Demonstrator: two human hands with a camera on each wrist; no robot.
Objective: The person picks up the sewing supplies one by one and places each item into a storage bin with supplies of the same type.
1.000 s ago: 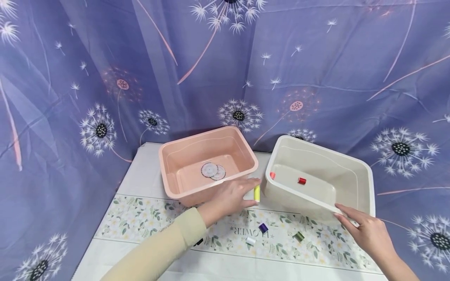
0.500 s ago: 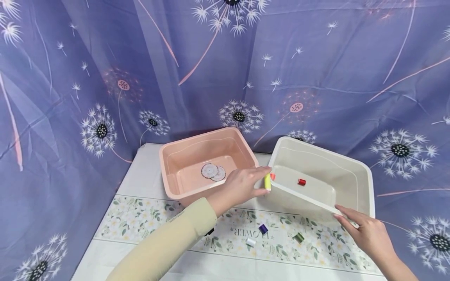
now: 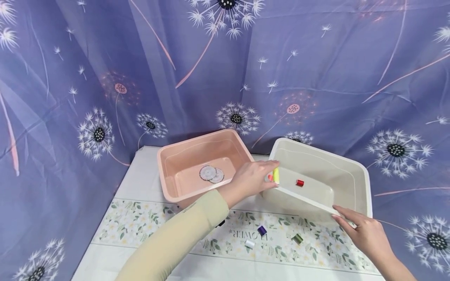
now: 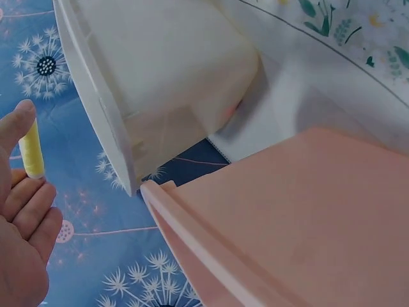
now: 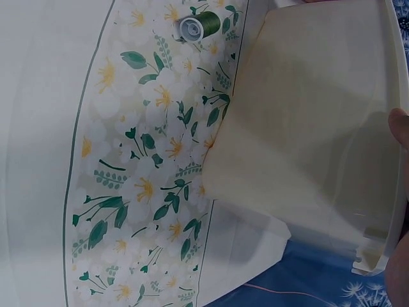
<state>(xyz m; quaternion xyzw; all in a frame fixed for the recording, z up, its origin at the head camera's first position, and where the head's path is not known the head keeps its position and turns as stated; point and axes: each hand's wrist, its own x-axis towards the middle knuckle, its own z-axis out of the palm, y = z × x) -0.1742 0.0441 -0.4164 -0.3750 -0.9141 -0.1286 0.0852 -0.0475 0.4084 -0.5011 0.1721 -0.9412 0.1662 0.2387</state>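
Note:
My left hand (image 3: 254,178) pinches a yellow thread spool (image 3: 275,175) between thumb and fingers, over the left end of the off-white bin (image 3: 321,162). In the left wrist view, the same spool (image 4: 32,152) stands out from the fingertips. My right hand (image 3: 367,234) holds the near rim of that bin toward its right corner, fingers over the edge and thumb outside. Inside the bin lie a red thread spool (image 3: 300,182) and, partly hidden by the left hand, an orange-red spool (image 3: 270,177).
Left of it stands a pink bin (image 3: 197,146) holding two round pin wheels (image 3: 208,173). On the floral cloth (image 3: 147,218) lie purple (image 3: 262,230), white (image 3: 250,244) and green (image 3: 297,238) spools. Something black (image 3: 221,223) shows beside the left sleeve. A blue dandelion curtain (image 3: 175,58) hangs behind.
My left hand has carried the yellow spool rightward and slightly up, from between the bins to over the off-white bin's left end. The right hand has stayed on the rim.

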